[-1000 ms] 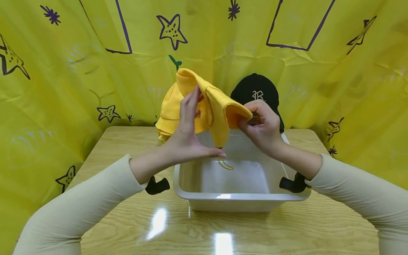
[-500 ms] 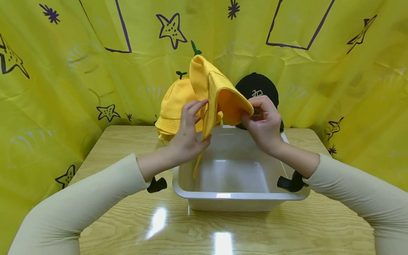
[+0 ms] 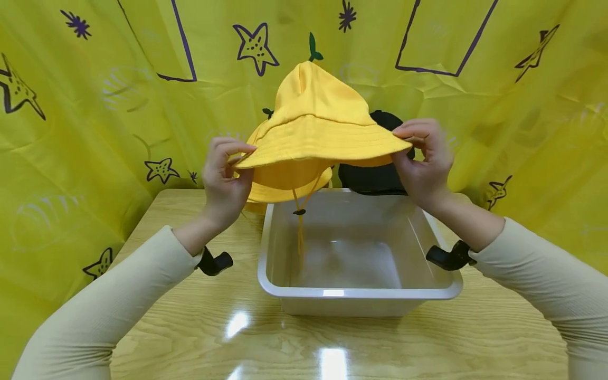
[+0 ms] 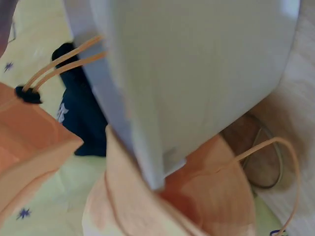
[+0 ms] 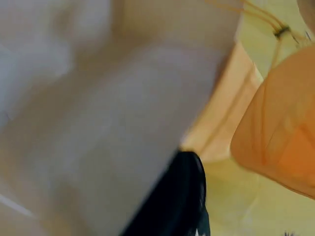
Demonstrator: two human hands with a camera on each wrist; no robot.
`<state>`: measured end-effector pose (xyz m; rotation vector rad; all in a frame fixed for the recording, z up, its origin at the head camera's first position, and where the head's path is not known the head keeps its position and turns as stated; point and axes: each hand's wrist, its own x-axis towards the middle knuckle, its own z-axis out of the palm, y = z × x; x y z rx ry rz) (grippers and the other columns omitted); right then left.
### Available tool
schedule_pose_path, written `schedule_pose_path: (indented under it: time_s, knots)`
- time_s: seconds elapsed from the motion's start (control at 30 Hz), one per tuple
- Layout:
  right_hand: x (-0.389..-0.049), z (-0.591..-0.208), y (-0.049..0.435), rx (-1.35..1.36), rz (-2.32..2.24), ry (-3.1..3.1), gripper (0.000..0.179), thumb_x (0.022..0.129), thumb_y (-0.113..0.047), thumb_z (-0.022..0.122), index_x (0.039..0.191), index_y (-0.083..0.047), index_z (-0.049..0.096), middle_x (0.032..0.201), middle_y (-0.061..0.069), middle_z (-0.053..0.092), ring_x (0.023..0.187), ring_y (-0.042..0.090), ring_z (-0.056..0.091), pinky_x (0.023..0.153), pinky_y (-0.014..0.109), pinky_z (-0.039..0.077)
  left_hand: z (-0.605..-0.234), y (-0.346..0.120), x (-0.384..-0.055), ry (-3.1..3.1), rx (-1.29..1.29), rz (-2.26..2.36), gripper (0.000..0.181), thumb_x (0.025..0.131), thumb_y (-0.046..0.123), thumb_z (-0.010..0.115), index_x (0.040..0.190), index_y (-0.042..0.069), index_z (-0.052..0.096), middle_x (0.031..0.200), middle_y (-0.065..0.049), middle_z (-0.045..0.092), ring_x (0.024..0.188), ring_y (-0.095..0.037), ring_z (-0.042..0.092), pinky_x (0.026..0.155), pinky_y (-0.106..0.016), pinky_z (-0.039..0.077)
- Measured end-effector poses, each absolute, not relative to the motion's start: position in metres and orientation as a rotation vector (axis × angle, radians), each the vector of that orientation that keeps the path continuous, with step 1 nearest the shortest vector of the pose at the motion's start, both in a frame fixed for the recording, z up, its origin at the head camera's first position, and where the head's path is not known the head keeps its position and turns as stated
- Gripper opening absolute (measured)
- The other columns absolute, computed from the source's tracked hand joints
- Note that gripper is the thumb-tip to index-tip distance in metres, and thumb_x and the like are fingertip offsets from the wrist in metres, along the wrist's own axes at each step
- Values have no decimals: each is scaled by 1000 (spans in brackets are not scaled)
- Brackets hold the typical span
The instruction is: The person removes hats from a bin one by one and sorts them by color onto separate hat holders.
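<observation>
A yellow bucket hat (image 3: 313, 126) with a green sprout on top is held up, brim down, above the back of a white plastic tub (image 3: 361, 293). My left hand (image 3: 225, 179) pinches the left edge of its brim. At the right edge, my right hand (image 3: 425, 161) pinches the brim between thumb and fingers. A chin cord with a dark cord stopper (image 3: 299, 212) dangles from the hat over the tub. In the left wrist view, part of the held hat (image 4: 29, 152) shows at the left; in the right wrist view its brim (image 5: 280, 132) is at the right.
Behind the held hat, another yellow hat (image 3: 268, 193) with a sprout sits at the tub's back left, mostly hidden. A black cap (image 3: 370, 179) stands behind the tub. Wood-grain table (image 3: 190, 322) surrounds the tub, and a yellow patterned curtain (image 3: 142, 116) hangs behind.
The folded yellow hat has been turned and spread, with its brim now facing forward. My left hand has moved left and up from its side to the brim; my right hand has moved slightly right.
</observation>
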<state>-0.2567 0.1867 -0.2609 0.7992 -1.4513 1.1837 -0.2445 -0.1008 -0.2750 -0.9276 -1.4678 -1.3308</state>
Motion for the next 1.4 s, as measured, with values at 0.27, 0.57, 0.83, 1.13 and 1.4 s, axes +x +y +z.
schedule_pose_path:
  time_s: [0.27, 0.57, 0.83, 1.13, 1.4]
  knots:
    - [-274, -235, 218, 580, 941, -1856, 17, 86, 0, 63, 101, 8, 64, 93, 1, 67, 87, -1, 60, 76, 9, 48, -257, -104, -240, -1327, -880, -1366, 10, 76, -27, 51, 82, -18, 53, 98, 4, 52, 93, -18, 56, 82, -32, 55]
    - [-286, -212, 188, 540, 1508, -1429, 16, 96, 4, 40, 94, 0, 55, 80, -6, 53, 71, 7, 52, 67, 18, 39, -230, -106, -238, -1225, -831, -1403, 5, 78, -24, 55, 78, -20, 51, 93, 1, 54, 90, -21, 58, 80, -33, 56]
    - [-280, -203, 162, 586, 1611, -1283, 14, 88, 9, 54, 88, -5, 56, 84, 1, 53, 70, 12, 55, 69, 20, 45, -212, -117, -241, -1133, -743, -1338, 5, 78, -20, 58, 75, -18, 54, 87, -1, 56, 87, -25, 58, 81, -33, 52]
    - [-279, -218, 150, 852, 1397, -1135, 13, 76, 16, 62, 77, 14, 50, 85, 3, 63, 78, 16, 65, 70, 22, 54, -212, -159, -253, -1364, -459, -962, 9, 81, -4, 65, 73, -7, 64, 79, 2, 61, 79, -22, 59, 74, -20, 46]
    - [-274, -213, 117, 1030, 1227, -1104, 17, 72, 19, 66, 81, 17, 52, 84, 22, 60, 80, 16, 64, 74, 25, 54, -190, -186, -244, -1168, -306, -1237, 13, 75, -13, 64, 62, -10, 63, 72, 4, 56, 70, -12, 56, 67, -19, 47]
